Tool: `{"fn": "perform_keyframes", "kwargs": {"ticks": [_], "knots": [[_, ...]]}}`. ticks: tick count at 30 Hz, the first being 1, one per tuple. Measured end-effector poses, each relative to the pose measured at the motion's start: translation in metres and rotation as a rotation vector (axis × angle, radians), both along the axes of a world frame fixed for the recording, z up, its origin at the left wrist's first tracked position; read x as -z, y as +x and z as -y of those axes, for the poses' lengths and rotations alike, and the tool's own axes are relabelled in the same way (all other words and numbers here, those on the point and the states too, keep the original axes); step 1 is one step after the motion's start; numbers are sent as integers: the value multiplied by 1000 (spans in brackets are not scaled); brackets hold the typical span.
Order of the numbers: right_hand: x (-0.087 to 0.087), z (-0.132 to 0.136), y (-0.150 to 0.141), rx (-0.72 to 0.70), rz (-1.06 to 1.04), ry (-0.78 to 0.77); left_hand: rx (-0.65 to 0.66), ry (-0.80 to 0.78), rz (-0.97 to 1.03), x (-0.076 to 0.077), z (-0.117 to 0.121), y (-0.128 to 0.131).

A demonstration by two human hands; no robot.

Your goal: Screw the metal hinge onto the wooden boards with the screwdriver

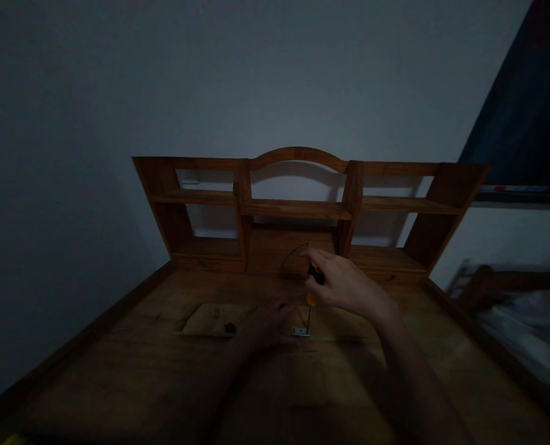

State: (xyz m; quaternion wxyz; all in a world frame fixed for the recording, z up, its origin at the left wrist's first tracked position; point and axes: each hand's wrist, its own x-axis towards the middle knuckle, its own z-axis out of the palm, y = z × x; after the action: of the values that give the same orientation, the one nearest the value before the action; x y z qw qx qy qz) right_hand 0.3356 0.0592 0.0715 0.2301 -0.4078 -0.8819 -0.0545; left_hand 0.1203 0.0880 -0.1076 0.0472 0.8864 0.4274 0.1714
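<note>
Grasping the screwdriver [311, 298], the right hand [337, 279] should press squarely; left hand [266, 322], at the metal plate's [299, 332] nine o'clock, hold unclear.

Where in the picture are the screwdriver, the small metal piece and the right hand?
Screwdriver [311, 298]: head view, yellow lower end of the handle.
Small metal piece [300, 332]: head view, upper face.
Right hand [338, 276]: head view, back of the hand.

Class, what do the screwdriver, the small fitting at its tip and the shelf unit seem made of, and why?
Screwdriver: handle probably smooth plastic, from its yellow and black colouring; shaft likely metal, thin and grey.
Small fitting: probably bare metal, silvery grey.
Shelf unit: apparently wood, in uneven brown tones; perhaps varnished, but too dim to tell.
</note>
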Motion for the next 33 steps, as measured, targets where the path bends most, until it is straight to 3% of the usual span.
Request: {"fn": "perform_keyframes", "kwargs": {"ticks": [2,7,13,19,25,30,33], "knots": [[0,1,0,-17,-1,-8,-3,8,8,2,0,-1],[1,3,-4,113,49,50,-3,17,22,6,-2,-2],[0,7,-3,-15,1,3,-7,-13,26,7,-4,0],[2,5,-1,99,36,9,-4,2,10,8,-4,-1],[2,4,1,-37,-35,-58,14,5,9,7,-4,-1],[5,1,1,93,9,19,9,42,19,11,-5,-2],[4,1,2,28,-18,3,11,35,13,12,-6,-2]]}}
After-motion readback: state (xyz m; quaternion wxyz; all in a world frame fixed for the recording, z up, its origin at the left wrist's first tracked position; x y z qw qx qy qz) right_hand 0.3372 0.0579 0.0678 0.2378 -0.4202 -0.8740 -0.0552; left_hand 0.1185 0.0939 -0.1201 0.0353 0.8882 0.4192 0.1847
